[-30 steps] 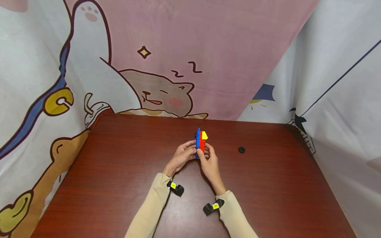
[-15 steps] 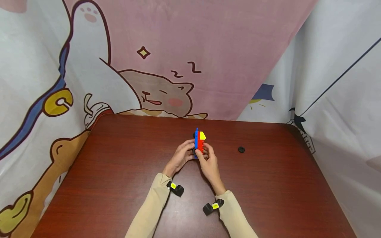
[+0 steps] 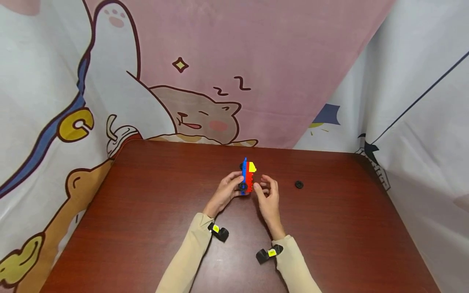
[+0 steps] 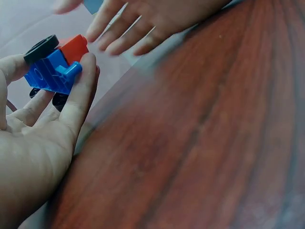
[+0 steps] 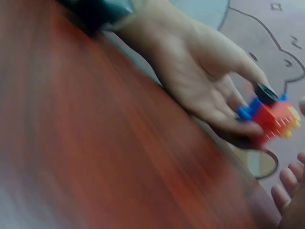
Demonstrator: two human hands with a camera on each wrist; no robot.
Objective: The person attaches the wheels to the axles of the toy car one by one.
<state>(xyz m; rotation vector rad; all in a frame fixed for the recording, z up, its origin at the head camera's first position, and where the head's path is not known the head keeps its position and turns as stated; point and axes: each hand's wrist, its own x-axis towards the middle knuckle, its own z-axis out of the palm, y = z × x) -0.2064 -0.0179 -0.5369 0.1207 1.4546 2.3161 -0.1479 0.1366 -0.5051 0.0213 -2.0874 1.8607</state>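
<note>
A toy brick car (image 3: 248, 177) with a blue base, red body and yellow block is tipped on end above the table. My left hand (image 3: 224, 195) grips it between thumb and fingers. One black wheel (image 3: 242, 186) sits on the side facing me, close to the left thumb. In the left wrist view, more black wheels show under the blue base (image 4: 50, 74). My right hand (image 3: 269, 199) is just right of the car, apart from it, fingers loosely bent and holding nothing. A loose black wheel (image 3: 299, 184) lies on the table farther right.
The brown wooden table (image 3: 348, 228) has its far edge just beyond the hands. A printed cloth (image 3: 278, 73) hangs behind it, and a white cloth (image 3: 417, 142) hangs along the right side.
The right hand has let go of the car and drawn away to the right, uncovering the near wheel. The left hand keeps its hold, almost in place.
</note>
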